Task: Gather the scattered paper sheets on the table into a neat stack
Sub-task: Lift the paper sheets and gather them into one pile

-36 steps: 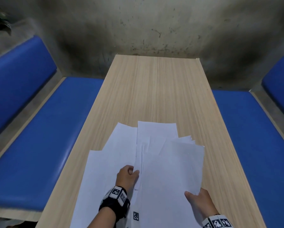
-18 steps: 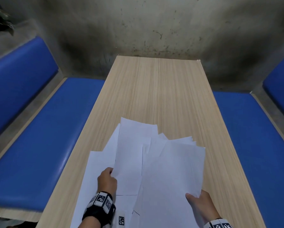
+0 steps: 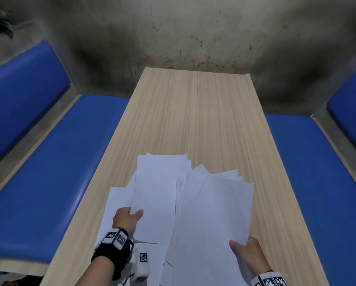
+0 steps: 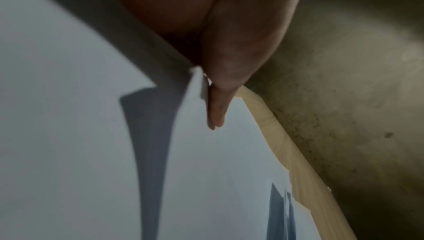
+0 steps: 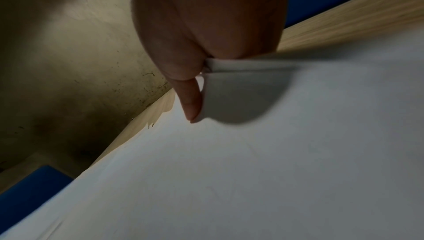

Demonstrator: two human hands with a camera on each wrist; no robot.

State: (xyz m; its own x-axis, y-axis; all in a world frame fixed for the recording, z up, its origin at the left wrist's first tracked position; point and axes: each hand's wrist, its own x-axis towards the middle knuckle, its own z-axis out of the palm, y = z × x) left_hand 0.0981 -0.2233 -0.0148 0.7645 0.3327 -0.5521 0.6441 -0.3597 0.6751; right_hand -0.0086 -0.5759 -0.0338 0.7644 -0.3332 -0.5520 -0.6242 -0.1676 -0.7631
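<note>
Fingers of my left hand [image 3: 126, 219] pinch the near left edge of one white sheet [image 3: 156, 195], thumb on top, the other fingers hidden beneath; the left wrist view shows that thumb [image 4: 218, 106] pressed onto the paper right at its lifted edge. My right hand [image 3: 247, 257] grips the near right edge of a fanned bundle of sheets [image 3: 214, 219], thumb lying across the top, and the right wrist view shows the paper edge [image 5: 229, 64] tucked between thumb and palm.

All the paper sits at the near end of the wooden table [image 3: 193, 112]. My left sheet overlaps the bundle's left side, and its far edge reaches farther up the table than the bundle's. More sheets [image 3: 117, 203] lie flat beneath to the left, with one corner close to the table's left edge. Far corners of the bundle splay out unevenly, none squared up. On the right, a strip of bare wood runs between the bundle and the table's right edge. Beyond the paper, the far half of the tabletop lies open up to the stained wall [image 3: 193, 34]. Blue bench seats [image 3: 65, 162] flank both long edges.
</note>
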